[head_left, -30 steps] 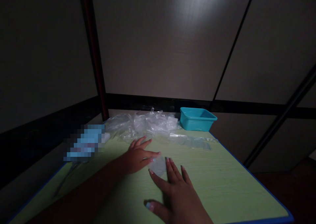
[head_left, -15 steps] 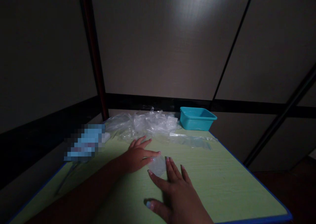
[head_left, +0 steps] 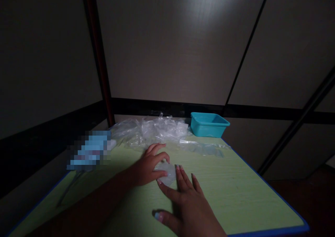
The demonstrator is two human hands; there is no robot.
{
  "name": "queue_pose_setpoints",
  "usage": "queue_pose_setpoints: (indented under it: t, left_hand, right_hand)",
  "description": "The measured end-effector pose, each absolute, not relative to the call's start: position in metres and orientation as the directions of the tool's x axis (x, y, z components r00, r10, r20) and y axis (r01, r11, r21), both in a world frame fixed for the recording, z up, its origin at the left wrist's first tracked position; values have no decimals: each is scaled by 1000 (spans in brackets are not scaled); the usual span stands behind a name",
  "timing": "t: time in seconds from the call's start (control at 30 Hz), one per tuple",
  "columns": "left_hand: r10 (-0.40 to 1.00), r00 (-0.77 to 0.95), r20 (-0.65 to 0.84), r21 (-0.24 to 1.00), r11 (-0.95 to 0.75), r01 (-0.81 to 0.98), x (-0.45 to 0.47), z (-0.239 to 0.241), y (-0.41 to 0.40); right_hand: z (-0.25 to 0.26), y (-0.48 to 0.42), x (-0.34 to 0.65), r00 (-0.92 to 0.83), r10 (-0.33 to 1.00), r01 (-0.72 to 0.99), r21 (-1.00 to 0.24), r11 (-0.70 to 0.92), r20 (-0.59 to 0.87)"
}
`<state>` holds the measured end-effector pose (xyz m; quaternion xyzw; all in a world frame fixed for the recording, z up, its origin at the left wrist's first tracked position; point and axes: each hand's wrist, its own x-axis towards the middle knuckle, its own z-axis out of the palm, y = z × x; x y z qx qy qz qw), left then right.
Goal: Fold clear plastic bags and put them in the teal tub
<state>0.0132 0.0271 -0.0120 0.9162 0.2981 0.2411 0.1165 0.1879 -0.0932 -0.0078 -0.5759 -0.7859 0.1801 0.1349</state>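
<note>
A small, translucent whitish piece of plastic lies flat on the green table between my hands; whether it is a folded bag cannot be made out. My left hand reaches in from the left. Its thumb rests on the plastic and the bent index finger is at the far edge, with a gap between the two tips. My right hand lies palm down and open, its fingertips along the plastic's right and near edges and its thumb spread to the left.
Crumpled clear plastic bags are heaped at the back of the table. One flat clear bag lies before a turquoise plastic basin at the back right. A blurred-out blue object is at the left edge. Panelled walls stand behind.
My left hand's fingers have bent inward from a spread pose, and its thumb has moved onto the plastic. The right hand has stayed in place.
</note>
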Motion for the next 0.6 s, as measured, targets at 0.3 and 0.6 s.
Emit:
queue_pose_setpoints:
  t: [0.3,0.6]
  left_hand:
    - [590,744,314,370,-797,477,12,-15,26]
    - [645,728,232,377,-749,545,10,-16,31]
  right_hand:
    - [-8,-94,188,-305,952,861,-426,278,6]
    - [-10,-94,188,-302,953,863,-418,283,22]
